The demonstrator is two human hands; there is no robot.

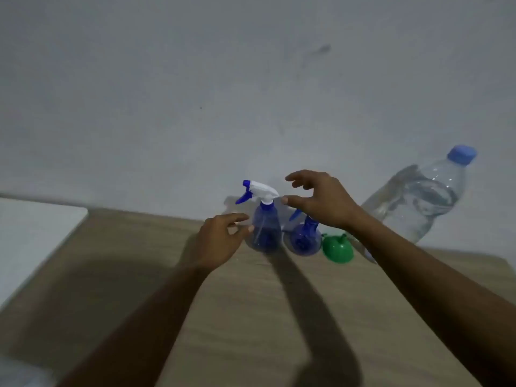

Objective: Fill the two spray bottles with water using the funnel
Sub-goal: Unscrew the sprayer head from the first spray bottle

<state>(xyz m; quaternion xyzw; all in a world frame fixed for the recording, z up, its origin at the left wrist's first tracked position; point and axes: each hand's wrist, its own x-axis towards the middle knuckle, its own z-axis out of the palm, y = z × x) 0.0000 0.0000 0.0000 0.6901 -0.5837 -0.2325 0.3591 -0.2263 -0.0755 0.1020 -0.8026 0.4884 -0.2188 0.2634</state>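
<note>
The right hand [324, 201] hangs above the table [167, 317] with fingers and thumb spread in a wide claw, holding nothing. Level with its thumb tip, just off it toward the person's left, is the white-and-blue trigger head [261, 191] of the first spray bottle [265, 233]. That bottle stands upright, so its long axis runs straight down from the head to the blue body below the thumb.

The left hand [223, 238] is lower, with fingers loosely extended and nothing between them. Its foremost fingertip reaches the side of the same blue body. Whether it touches or stops just short cannot be told through the blur.

So the first spray bottle sits between the two hands, with the left hand nearer its body and the right hand nearer its head. That suits steadying the body from the side while the right closes on the head to twist it off, which is probably the step in hand.

The second spray bottle [304, 240] stands directly under the right palm, touching or nearly touching the first, its head mostly hidden by the hand. Below the right wrist, on that bottle's far side, a green funnel [336, 250] rests on the table, seemingly wide mouth down. Beyond the right forearm stands a large water bottle [418, 202], capped and holding water. With that cap and the visible trigger head on, filling has not begun.
</note>
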